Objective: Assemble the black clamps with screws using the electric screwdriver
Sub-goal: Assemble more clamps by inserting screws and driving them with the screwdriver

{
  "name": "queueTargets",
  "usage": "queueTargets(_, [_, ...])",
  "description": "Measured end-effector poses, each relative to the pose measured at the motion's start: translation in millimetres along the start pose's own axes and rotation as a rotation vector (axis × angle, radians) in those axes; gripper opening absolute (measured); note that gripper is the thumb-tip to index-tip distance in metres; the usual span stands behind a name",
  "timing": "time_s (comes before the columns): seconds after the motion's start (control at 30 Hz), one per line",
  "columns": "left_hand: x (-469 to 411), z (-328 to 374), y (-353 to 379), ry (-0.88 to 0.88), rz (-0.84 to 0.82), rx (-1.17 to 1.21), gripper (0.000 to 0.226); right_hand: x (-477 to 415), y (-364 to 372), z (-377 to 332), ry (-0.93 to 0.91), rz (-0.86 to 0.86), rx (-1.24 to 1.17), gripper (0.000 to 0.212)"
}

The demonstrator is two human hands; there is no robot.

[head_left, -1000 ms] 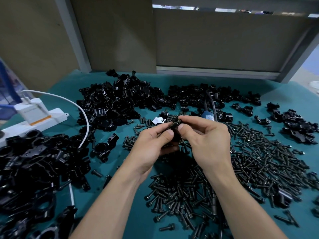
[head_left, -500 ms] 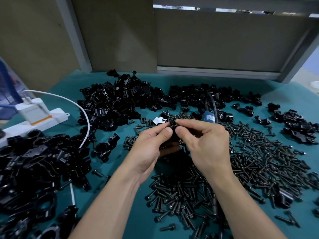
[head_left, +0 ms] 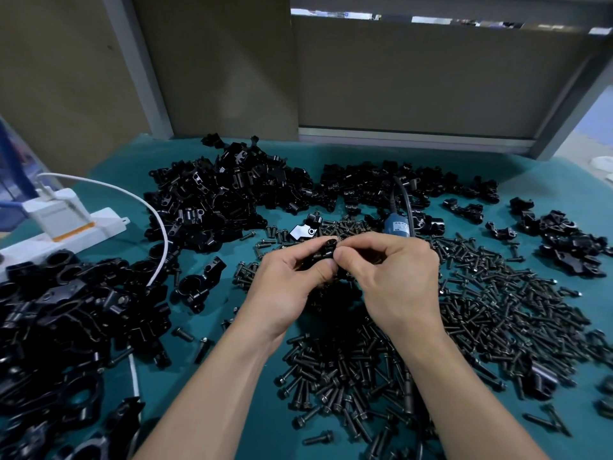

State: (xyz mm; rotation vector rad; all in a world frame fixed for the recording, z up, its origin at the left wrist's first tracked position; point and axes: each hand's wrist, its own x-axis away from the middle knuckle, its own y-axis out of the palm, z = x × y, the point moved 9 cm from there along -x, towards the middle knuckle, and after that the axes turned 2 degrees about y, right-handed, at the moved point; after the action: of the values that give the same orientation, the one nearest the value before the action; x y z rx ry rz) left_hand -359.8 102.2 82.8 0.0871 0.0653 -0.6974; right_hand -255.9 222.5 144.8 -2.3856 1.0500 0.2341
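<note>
Above the middle of the teal table my left hand (head_left: 288,280) grips a small black clamp (head_left: 323,250). My right hand (head_left: 394,277) meets it from the right, thumb and forefinger pinching at the clamp's top, where a screw is mostly hidden by the fingers. The electric screwdriver (head_left: 396,225), blue-bodied with a black cable, lies on the table just behind my right hand, untouched. Loose black screws (head_left: 481,293) cover the table under and to the right of my hands.
Heaps of black clamps lie at the back (head_left: 225,200), back right (head_left: 570,244) and near left (head_left: 59,320). A white power strip (head_left: 63,224) with a white cable (head_left: 159,227) sits at the left. A wall panel (head_left: 414,81) closes the back.
Both hands stay together on the clamp. My right fingers have shifted slightly at its top; the clamp sits a little lower between the fingers.
</note>
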Motion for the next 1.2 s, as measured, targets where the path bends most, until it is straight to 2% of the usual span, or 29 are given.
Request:
queueTargets(0.17, [-0.1,-2.2,1.7,-0.011,0.011,-0.007,0.036,-0.5,-0.3,-2.3,-0.010,-0.007,0.034,0.028])
queueTargets(0.33, [-0.9,-1.7,0.6,-0.007,-0.003,-0.037,0.040,0.1,1.6,-2.8,-0.014,-0.055,0.072,0.015])
queueTargets(0.5, [-1.3,-0.8,1.5,0.012,-0.003,-0.086,0.046,0.8,10.8,-13.3,-0.092,-0.119,0.289,0.009])
queueTargets(0.63, [-0.8,-1.3,2.5,0.007,-0.012,-0.132,0.044,2.2,20.0,-13.2,-0.068,-0.168,0.361,0.017])
queueTargets(0.77, [1.1,-0.9,7.7,0.006,-0.049,-0.148,0.039,2.1,22.0,-6.4,-0.012,-0.184,0.383,0.036])
queueTargets(1.0, [2.0,0.1,11.0,0.022,-0.085,-0.186,0.039,2.4,21.8,2.1,-0.012,-0.191,0.430,0.048])
queueTargets(1.07, [1.6,0.0,9.1,0.023,-0.075,-0.180,0.040,0.5,17.6,5.6,-0.020,-0.193,0.332,0.044])
queueTargets(1.2, [0.3,-2.2,7.3,0.002,-0.046,-0.173,0.039,-0.9,16.8,5.1,-0.055,-0.263,0.242,0.020])
